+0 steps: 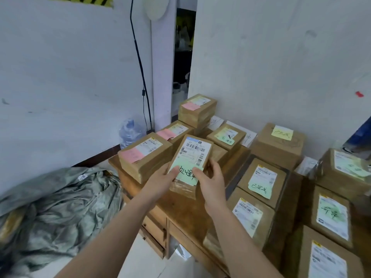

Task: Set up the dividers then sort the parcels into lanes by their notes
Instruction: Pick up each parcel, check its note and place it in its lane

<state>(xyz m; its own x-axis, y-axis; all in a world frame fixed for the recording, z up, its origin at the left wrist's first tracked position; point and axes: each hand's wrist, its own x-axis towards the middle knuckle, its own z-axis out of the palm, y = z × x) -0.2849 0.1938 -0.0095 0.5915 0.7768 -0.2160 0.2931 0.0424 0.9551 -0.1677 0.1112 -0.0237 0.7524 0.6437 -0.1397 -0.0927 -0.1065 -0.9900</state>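
A brown parcel (192, 155) with a white shipping label and a green handwritten note is held tilted above the wooden table (180, 205). My left hand (164, 177) grips its lower left edge and my right hand (210, 177) grips its lower right edge. Parcels with pink notes (144, 155) line the table's left side. Farther back stands a parcel with a green note (226, 137). Parcels with yellow-green notes (261, 181) fill the right side. A dark divider strip (236, 177) runs between the middle and right rows.
A grey crumpled sack (56, 207) lies on the floor at left. Against the wall behind the table stands a water bottle (130, 131), and a black cable (140, 67) hangs down the wall. More parcels (333, 215) crowd the far right.
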